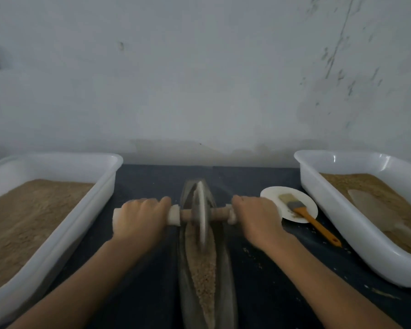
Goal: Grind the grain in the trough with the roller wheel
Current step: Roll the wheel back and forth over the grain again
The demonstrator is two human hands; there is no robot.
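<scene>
My left hand [138, 216] and right hand [256, 217] curl their fingers tight around the roller wheel's [201, 210] axle. The wheel stands upright in the grain-filled trough [226, 269].

White tub [64, 224] at 9 o'clock, filled w/ tan meal. 2nd white tub [342, 224] at 3 o'clock, tan meal plus a pale scoop [375, 210] lying in it. Btwn centre & right tub: white plate [271, 194] w/ orange-handled brush [306, 212] across it. Dark tabletop [147, 269], scattered crumbs. Grey stained wall [199, 79] at 12.

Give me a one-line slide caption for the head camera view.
Both hands, left and right, grip the roller wheel's axle, grinding grain in the trough.
</scene>
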